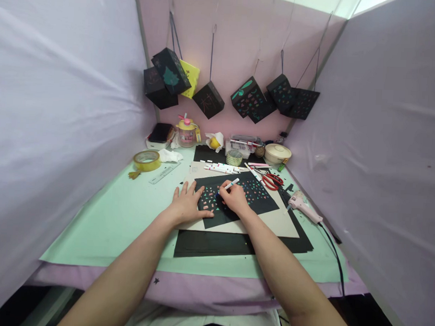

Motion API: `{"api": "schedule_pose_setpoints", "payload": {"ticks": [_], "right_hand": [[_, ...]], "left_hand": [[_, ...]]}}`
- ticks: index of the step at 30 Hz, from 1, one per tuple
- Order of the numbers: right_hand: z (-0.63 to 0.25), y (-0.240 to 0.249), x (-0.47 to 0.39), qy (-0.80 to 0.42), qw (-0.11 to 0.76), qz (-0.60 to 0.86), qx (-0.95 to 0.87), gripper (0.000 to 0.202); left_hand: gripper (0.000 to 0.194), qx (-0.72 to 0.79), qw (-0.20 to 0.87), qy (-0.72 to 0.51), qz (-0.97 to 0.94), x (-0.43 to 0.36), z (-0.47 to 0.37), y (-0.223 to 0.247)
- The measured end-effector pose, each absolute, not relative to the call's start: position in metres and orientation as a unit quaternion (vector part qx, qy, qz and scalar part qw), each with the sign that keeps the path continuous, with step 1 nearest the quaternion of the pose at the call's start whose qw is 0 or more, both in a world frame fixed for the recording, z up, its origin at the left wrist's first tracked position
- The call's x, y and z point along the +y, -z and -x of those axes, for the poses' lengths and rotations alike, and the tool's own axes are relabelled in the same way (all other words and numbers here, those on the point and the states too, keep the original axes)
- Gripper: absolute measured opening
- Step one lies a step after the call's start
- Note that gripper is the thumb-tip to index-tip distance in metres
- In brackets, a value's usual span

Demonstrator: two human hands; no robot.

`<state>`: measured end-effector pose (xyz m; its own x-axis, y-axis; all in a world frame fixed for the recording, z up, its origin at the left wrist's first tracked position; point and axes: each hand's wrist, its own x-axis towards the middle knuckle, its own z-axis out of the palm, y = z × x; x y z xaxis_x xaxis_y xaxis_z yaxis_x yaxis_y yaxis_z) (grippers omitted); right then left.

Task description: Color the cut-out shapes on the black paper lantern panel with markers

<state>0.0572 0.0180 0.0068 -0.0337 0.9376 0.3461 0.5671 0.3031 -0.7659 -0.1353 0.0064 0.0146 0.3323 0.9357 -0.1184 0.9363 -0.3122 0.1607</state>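
My right hand (233, 197) grips a white marker pen (232, 184), its lower end down on a sheet of black paper (222, 220). Small coloured shapes in green, pink and blue cover much of that sheet. Flat at the sheet's left edge lies my left hand (187, 204), fingers spread, the thumb resting on the black paper. Beneath the sheet is a pale grey board (286, 227), with more black paper (210, 244) under it. Several white markers (222, 168) lie just behind the sheet.
Red-handled scissors (273, 181) and a corded glue gun (305, 207) lie to the right. On the left are a roll of yellow tape (146, 161) and a clear ruler (164, 173). A yellow-lidded cup (186, 133) and a lidded bowl (277, 154) stand behind. Decorated black boxes (209, 100) hang above.
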Motion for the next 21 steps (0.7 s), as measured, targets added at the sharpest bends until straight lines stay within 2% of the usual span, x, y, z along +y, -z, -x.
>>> {"api": "schedule_pose_setpoints", "payload": {"ticks": [21], "right_hand": [[-0.0573,-0.0057,0.018,-0.22,0.43,0.547,-0.684,0.018]], "left_hand": [[0.111,0.58,0.1,0.006,-0.808,0.0046,0.1344,-0.0176]]}}
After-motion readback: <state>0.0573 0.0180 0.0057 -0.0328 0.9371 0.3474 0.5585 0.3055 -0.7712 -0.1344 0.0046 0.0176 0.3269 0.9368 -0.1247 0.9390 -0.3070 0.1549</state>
